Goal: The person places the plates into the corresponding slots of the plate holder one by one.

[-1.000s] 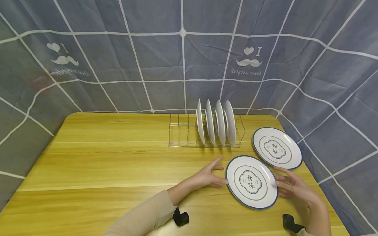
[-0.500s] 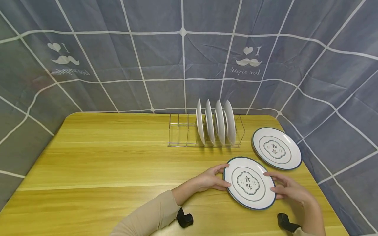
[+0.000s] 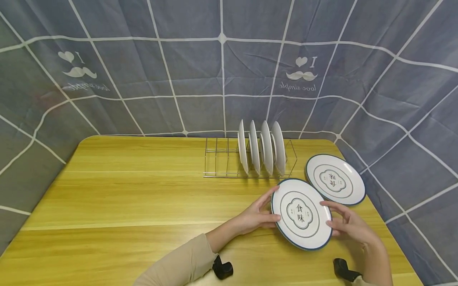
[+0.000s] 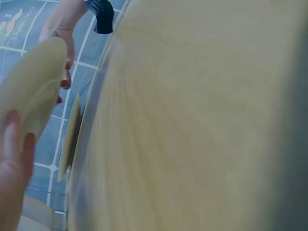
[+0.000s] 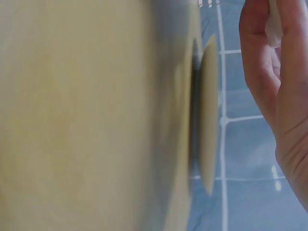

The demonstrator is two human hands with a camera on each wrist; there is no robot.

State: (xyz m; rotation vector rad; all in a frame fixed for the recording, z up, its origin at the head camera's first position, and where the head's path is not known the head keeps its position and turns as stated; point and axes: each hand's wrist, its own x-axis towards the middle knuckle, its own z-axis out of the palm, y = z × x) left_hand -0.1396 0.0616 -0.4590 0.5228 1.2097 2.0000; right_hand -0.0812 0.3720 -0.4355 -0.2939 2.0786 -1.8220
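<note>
A white plate (image 3: 301,214) with a blue rim and a printed centre is held between both hands, raised off the table and tilted. My left hand (image 3: 255,216) grips its left edge, thumb on the upper face; in the left wrist view its fingers (image 4: 29,154) lie against the plate's underside (image 4: 36,91). On the opposite edge, my right hand (image 3: 352,226) pinches the rim with thumb and fingers. Only a bit of that plate (image 5: 274,26) shows in the right wrist view. Behind it stands a wire dish rack (image 3: 216,174) with several plates (image 3: 266,149) upright in its right part.
Another blue-rimmed plate (image 3: 336,179) lies flat on the wooden table (image 3: 125,206) at the right, close beside the held one. A grey checked cloth (image 3: 193,71) hangs along the back and sides of the table.
Both hands came to the plate's edges and took hold of it. The plate has risen off the table, tilted, and shifted slightly toward the rack. The racked plates have not moved.
</note>
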